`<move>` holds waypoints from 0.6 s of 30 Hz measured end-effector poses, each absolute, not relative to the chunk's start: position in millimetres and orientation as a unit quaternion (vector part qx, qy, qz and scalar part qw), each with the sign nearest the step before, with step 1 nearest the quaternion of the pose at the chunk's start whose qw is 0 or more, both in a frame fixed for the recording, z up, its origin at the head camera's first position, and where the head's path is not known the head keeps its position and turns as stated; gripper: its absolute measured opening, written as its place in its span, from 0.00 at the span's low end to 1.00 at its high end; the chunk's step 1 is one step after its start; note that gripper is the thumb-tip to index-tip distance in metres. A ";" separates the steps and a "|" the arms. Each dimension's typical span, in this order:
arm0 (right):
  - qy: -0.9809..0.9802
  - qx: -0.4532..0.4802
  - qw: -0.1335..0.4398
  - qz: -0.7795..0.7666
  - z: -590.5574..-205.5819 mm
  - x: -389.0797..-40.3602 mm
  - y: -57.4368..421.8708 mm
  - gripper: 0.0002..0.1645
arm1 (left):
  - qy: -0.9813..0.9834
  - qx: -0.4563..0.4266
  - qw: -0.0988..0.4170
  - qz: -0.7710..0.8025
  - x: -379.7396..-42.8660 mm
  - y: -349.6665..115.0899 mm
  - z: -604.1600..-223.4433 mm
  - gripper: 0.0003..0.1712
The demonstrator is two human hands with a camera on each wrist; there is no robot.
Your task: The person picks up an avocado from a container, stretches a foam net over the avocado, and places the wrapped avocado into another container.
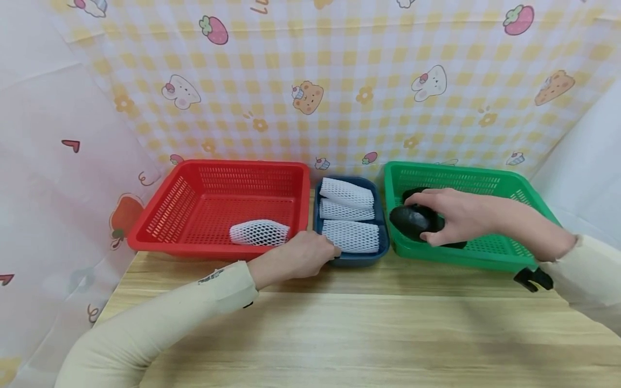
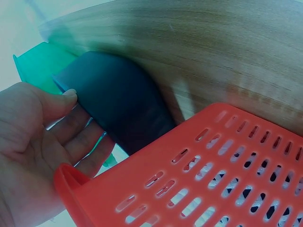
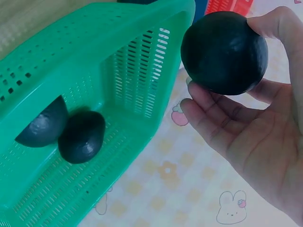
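My right hand grips a dark avocado between thumb and fingers, held above the left part of the green basket. Two more dark avocados, one of them whole in view and the other partly cut off by the basket wall, lie inside it. My left hand pinches the near left rim of the small dark blue basket, thumb on the outside and fingers behind the rim. In that blue basket lie several white foam net sleeves.
Left of the blue basket stands a red basket; a netted sleeve with something dark showing through lies in it. Wooden tabletop stretches in front of the baskets. A checked cloth hangs close behind them.
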State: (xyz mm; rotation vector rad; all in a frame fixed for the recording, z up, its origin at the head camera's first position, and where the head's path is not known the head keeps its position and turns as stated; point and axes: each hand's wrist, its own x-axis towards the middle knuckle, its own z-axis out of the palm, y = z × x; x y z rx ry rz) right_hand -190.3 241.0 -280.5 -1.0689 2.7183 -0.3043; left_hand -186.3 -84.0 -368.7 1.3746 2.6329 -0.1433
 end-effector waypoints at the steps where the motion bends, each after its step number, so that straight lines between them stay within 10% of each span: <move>1: 0.918 -0.368 0.101 -0.107 -281.0 -189.9 240.4 0.32 | 0.882 0.461 0.084 -0.047 -186.4 -84.0 -368.9 0.33; 18: 0.899 -0.414 0.096 -0.105 -288.2 -172.6 220.1 0.33 | 0.882 0.461 0.087 -0.049 -186.4 -83.9 -368.5 0.32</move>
